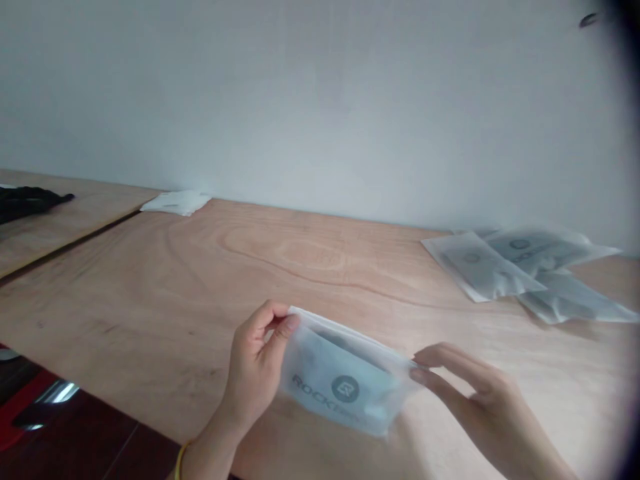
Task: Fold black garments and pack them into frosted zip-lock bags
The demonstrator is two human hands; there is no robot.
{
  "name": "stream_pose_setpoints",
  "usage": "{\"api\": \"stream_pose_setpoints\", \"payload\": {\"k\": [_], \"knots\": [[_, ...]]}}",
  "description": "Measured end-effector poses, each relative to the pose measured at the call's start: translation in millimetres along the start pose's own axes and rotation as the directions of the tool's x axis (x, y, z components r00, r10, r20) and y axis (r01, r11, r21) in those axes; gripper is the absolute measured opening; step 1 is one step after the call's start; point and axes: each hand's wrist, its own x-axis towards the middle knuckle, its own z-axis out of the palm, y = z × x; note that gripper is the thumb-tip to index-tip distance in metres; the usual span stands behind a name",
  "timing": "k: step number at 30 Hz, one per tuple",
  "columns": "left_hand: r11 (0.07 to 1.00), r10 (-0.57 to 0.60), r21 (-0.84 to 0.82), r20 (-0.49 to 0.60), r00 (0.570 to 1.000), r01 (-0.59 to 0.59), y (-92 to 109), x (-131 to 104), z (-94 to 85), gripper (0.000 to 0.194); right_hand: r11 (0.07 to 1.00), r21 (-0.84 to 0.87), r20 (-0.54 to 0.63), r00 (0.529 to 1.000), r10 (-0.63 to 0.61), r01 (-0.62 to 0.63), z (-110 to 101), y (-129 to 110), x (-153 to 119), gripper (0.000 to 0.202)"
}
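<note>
Pouch (345, 380) lengthwise between both hands

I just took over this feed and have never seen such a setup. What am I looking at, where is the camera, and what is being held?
There is no machine here: these are a person's two bare hands, seen from a camera on that person's head that looks forward and down. The left hand pinches the top left corner of a frosted pouch with a printed logo. The right hand touches the pouch's right edge with its fingertips. The pouch is held just above a wooden table that stands against a pale wall. On the table to the far right lies a pile of similar pouches. Far left are a white packet and a dark object that I cannot identify.
</note>
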Motion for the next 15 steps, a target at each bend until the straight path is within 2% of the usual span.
{"api": "stream_pose_setpoints", "payload": {"k": [1,3,6,9,11,12,13,14,15], "knots": [[1.000,0.014,-0.002,0.009,1.000,-0.014,-0.2,0.6,-0.5,0.019,0.999,-0.021,-0.015,0.999,-0.036,0.036,-4.5,2.1,-2.1,0.011],[0.999,0.051,-0.005,0.043,0.998,-0.050,2.3,-0.1,3.1,0.017,0.987,-0.054,-0.015,0.988,-0.151,0.150,-11.3,-4.0,0.0,0.018],[0.994,0.105,0.007,0.112,0.988,-0.106,11.0,-3.0,14.0,0.018,0.968,-0.010,0.110,0.963,-0.246,0.249,-12.2,-29.5,16.1,0.031],[0.969,0.225,0.063,0.182,0.957,-0.240,19.2,-5.3,24.2,0.018,0.983,0.084,0.313,0.932,-0.184,0.166,-2.7,-49.9,34.0,0.030],[0.907,0.380,0.107,0.207,0.902,-0.407,21.0,-6.2,28.1,0.014,0.986,0.144,0.381,0.915,-0.129,0.079,5.0,-51.5,38.8,0.021],[0.872,0.445,0.142,0.171,0.879,-0.469,20.3,-6.8,29.1,0.010,0.980,0.195,0.369,0.922,-0.113,0.042,8.2,-48.6,38.5,0.014],[0.853,0.482,0.179,0.092,0.871,-0.490,18.6,-7.7,29.5,0.012,0.964,0.266,0.323,0.942,-0.097,0.008,10.9,-44.1,36.6,0.010],[0.866,0.472,0.197,-0.016,0.881,-0.460,16.1,-9.0,29.8,0.026,0.937,0.348,0.255,0.965,-0.060,-0.033,13.3,-38.6,33.5,0.011],[0.906,0.407,0.172,-0.114,0.906,-0.386,12.9,-10.6,30.1,0.043,0.897,0.433,0.182,0.983,0.005,-0.085,15.5,-32.7,29.6,0.014]]}}
